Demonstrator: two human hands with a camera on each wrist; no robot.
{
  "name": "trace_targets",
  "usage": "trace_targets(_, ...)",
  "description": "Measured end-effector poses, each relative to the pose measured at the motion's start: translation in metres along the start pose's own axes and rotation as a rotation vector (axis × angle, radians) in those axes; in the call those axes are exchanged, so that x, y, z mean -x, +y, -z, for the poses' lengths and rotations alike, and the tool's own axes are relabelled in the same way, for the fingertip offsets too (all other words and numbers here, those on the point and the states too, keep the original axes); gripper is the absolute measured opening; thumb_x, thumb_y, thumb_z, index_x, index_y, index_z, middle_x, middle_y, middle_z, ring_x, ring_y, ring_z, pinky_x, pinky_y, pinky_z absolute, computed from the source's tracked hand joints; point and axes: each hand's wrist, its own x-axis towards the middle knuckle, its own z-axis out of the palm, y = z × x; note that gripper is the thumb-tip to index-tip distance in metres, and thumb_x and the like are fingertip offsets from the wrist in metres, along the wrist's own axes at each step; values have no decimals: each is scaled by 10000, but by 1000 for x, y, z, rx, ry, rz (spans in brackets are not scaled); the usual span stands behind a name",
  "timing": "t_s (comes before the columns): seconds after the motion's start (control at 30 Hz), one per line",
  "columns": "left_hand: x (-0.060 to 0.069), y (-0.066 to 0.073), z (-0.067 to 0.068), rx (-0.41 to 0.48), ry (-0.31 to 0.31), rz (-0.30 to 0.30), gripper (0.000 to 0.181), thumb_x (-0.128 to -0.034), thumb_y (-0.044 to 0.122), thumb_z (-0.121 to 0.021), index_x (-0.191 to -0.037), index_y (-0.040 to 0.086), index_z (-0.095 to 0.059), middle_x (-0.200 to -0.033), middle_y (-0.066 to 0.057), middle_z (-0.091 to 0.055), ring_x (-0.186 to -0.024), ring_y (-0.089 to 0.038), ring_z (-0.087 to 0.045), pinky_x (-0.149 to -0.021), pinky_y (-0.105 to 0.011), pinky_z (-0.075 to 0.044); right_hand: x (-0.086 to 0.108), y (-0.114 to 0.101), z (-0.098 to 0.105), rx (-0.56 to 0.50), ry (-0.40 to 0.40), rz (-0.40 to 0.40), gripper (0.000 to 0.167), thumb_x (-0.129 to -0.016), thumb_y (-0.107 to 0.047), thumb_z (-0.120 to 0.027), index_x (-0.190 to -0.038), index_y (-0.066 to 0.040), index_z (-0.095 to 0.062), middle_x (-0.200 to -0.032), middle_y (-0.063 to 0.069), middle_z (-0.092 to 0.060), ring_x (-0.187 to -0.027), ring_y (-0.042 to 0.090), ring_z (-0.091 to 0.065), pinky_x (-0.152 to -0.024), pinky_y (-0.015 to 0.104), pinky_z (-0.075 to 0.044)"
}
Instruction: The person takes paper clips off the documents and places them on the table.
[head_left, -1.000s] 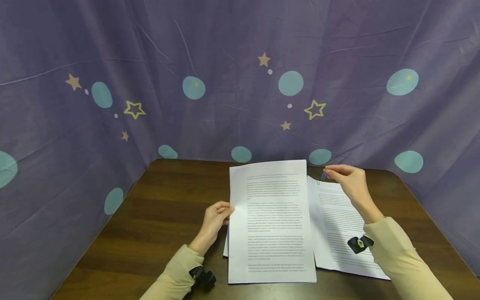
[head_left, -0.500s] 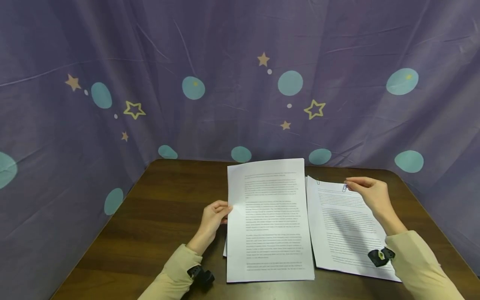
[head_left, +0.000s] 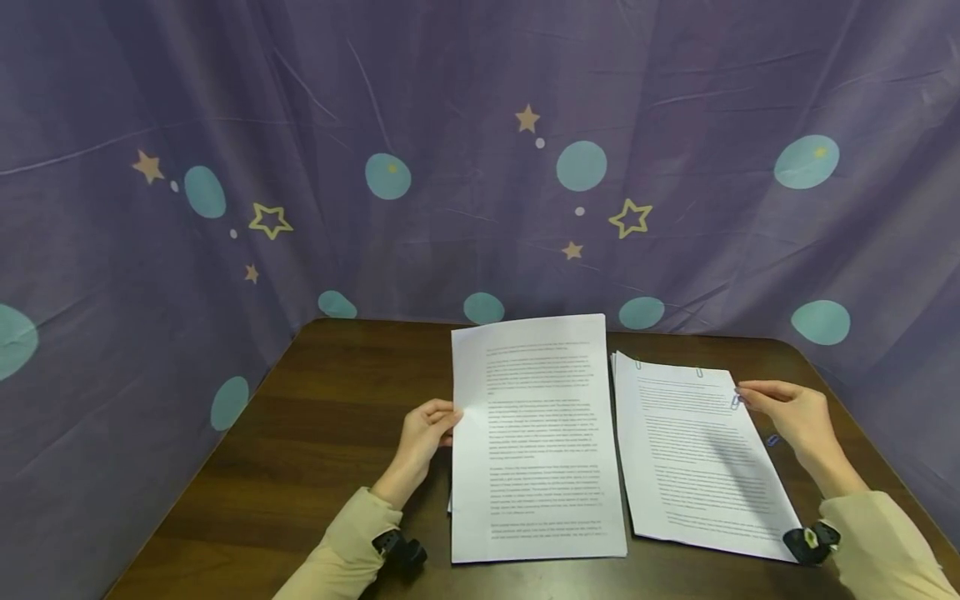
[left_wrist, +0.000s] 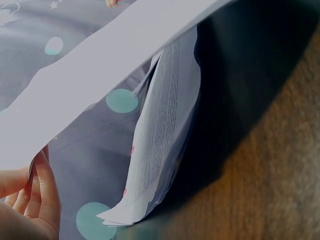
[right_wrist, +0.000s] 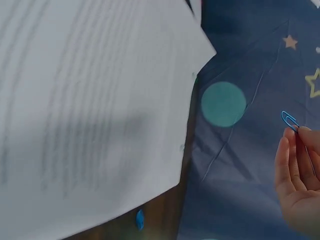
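My left hand (head_left: 423, 437) grips the left edge of a sheaf of printed paper (head_left: 536, 442), thumb on top, and the sheaf is raised off the table. Between the thumb and fingers of my right hand (head_left: 798, 421) is a blue paper clip (right_wrist: 289, 120), held over the upper right edge of a second printed stack (head_left: 705, 458). Two green paper clips (head_left: 700, 372) sit on that stack's top edge. Beneath the raised sheaf, the left wrist view shows more printed sheets (left_wrist: 160, 125) with small red clips (left_wrist: 124, 192) along one edge.
Another blue paper clip (head_left: 772, 440) lies on the wooden table (head_left: 322, 417), right of the second stack and close to my right hand. A purple curtain (head_left: 450, 250) with stars and dots hangs behind the table's far edge.
My right hand has moved right and down with the blue paper clip, from beyond the second stack's top edge to its upper right. The left hand and its sheaf shifted slightly left.
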Motion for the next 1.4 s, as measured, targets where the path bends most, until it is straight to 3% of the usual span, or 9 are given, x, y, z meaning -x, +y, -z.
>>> trace_targets(0.17,0,0,0,9,-1,-5,105,-792,-15,-603,-867,-82,-572,-640,38,-608,-545,-91,-526,-469,-199,-446,2,19,10,-59,-26,-10,393,-818,-296,-628,-1019,41,-619,-750,-184,-640,-688,-16,-615,-597,70,-426)
trace_targets(0.3,0,0,0,13,5,1,83,-791,-21,-600,-857,-67,-581,-638,32,-610,-547,-100,-526,-472,-208,-448,1,38,14,-103,-1,-30,265,-811,-240,-644,-934,-7,-673,-722,-164,-647,-672,17,-627,-585,77,-436)
trace_targets(0.5,1,0,0,0,7,-1,99,-792,-17,-600,-867,-79,-580,-644,30,-611,-549,-98,-525,-473,-209,-450,-4,69,21,-72,-10,-41,318,-816,-255,-637,-961,27,-659,-725,-170,-647,-671,13,-626,-593,68,-426)
trace_targets(0.7,2,-1,0,-4,13,0,100,-789,-12,-606,-862,-75,-580,-640,36,-606,-552,-96,-522,-472,-204,-447,-13,111,24,-95,3,-92,194,-787,-307,-661,-898,-153,-700,-723,-214,-637,-675,7,-627,-591,62,-426)
trace_targets(0.87,2,-1,0,-4,24,7,101,-790,-6,-606,-862,-71,-580,-639,45,-603,-549,-81,-516,-469,-193,-439,-3,95,26,-102,-22,-77,162,-816,-224,-639,-865,-80,-694,-709,-215,-621,-651,26,-628,-571,128,-474)
trace_targets(0.97,3,-1,-1,-6,27,5,114,-788,-1,-612,-868,-75,-578,-639,46,-601,-549,-76,-515,-469,-190,-437,4,82,26,-105,-21,-78,71,-824,-178,-629,-787,-173,-689,-684,-232,-608,-623,7,-617,-557,125,-469)
trace_targets(1.03,3,-1,0,-12,28,4,132,-787,2,-617,-876,-85,-574,-639,44,-600,-549,-76,-514,-470,-190,-438,6,80,26,-120,-19,-91,108,-823,-155,-629,-753,-223,-678,-671,-239,-606,-612,0,-613,-555,127,-471)
trace_targets(1.2,3,-2,0,-17,29,-2,148,-789,11,-621,-887,-88,-571,-638,45,-598,-546,-70,-513,-468,-184,-437,8,84,28,-109,-19,-94,132,-823,-156,-628,-736,-245,-671,-660,-245,-601,-606,4,-613,-555,150,-483)
trace_targets(1.4,3,-4,-1,-14,25,-14,136,-797,1,-606,-889,-90,-569,-654,32,-606,-553,-76,-526,-469,-185,-441,9,93,29,-64,-14,-106,84,-820,-163,-632,-750,-173,-678,-661,-233,-595,-599,-4,-606,-550,151,-481)
